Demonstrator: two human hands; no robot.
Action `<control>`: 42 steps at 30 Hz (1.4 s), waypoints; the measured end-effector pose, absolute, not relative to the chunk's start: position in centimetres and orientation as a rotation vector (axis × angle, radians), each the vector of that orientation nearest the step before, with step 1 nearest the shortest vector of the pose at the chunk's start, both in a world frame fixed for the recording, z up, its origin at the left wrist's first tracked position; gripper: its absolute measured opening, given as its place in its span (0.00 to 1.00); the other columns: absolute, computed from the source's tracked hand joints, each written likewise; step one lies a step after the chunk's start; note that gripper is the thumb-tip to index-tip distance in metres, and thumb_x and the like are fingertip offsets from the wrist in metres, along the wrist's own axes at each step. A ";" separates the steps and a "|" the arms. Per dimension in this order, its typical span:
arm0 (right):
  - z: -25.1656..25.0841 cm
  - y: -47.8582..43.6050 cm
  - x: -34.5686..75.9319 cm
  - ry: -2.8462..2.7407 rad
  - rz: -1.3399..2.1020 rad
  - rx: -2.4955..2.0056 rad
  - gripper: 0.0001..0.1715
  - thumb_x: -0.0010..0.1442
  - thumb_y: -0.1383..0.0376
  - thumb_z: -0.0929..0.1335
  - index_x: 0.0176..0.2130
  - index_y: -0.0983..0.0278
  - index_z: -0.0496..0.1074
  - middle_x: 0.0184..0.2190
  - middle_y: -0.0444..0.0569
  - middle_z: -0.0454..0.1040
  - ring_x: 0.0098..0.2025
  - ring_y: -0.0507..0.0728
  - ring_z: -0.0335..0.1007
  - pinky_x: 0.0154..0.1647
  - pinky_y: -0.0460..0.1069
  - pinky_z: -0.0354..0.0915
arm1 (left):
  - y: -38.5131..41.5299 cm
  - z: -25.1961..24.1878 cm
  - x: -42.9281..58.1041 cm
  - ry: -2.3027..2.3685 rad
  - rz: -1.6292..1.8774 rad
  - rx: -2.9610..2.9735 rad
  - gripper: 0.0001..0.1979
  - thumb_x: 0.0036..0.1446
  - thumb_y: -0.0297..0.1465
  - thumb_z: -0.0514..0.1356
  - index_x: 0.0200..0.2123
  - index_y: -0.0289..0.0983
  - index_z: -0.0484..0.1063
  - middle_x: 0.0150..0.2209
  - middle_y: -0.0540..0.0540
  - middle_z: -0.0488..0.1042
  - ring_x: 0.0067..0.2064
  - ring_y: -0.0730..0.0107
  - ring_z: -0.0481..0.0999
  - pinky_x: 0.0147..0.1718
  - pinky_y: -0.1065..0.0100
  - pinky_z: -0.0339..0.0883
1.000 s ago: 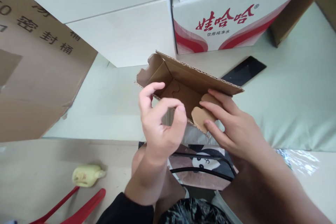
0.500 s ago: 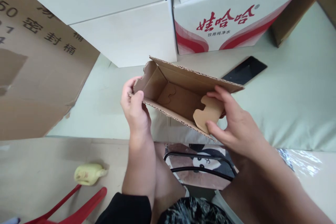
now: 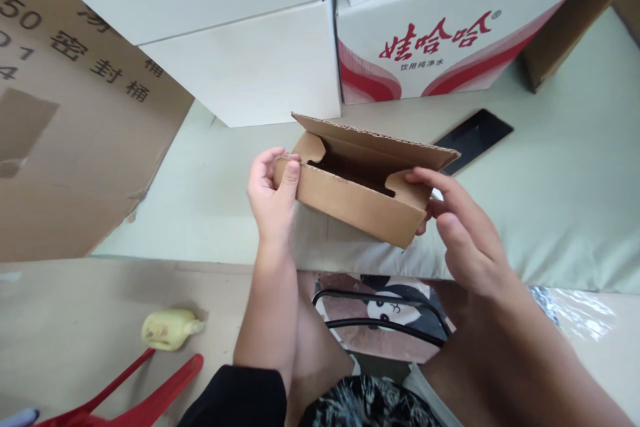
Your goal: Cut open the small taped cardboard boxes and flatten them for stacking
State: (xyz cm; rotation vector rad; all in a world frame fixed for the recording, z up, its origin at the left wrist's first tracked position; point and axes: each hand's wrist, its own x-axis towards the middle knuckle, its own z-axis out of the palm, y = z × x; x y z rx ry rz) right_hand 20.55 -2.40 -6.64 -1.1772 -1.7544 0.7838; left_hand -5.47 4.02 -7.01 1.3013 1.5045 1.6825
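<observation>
In the head view, the small brown box (image 3: 357,210) is at the middle of the clock. The left hand (image 3: 273,190) is at its 9 o'clock end, with the thumb on the front and the fingers wrapped round, grasping it. The right hand (image 3: 470,240) is at its 3 o'clock end. One finger touches the right flap (image 3: 413,188) and the thumb sticks up off the box; I cannot tell if this hand is squeezing.

Holding both ends likely keeps the box steady. Its mouth faces up, both end flaps lean in, and the long flap (image 3: 380,140) stands tilted at 12 o'clock.

At 1 o'clock, the water box (image 3: 425,73) says 娃哈哈 in red, with 饮用纯净水 below in smaller letters. At 10 o'clock, the big brown box (image 3: 90,147) says 密封桶 and X50; other marks are cut off.
</observation>
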 end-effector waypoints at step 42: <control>-5.4 -1.3 21.0 -1.065 1.387 -1.419 0.24 0.57 0.42 0.67 0.42 0.55 0.74 0.35 0.50 0.80 0.36 0.63 0.79 0.31 0.57 0.74 | 1.4 -5.4 -6.7 0.980 1.016 1.065 0.36 0.46 0.52 0.69 0.56 0.47 0.68 0.58 0.41 0.76 0.56 0.45 0.79 0.48 0.52 0.78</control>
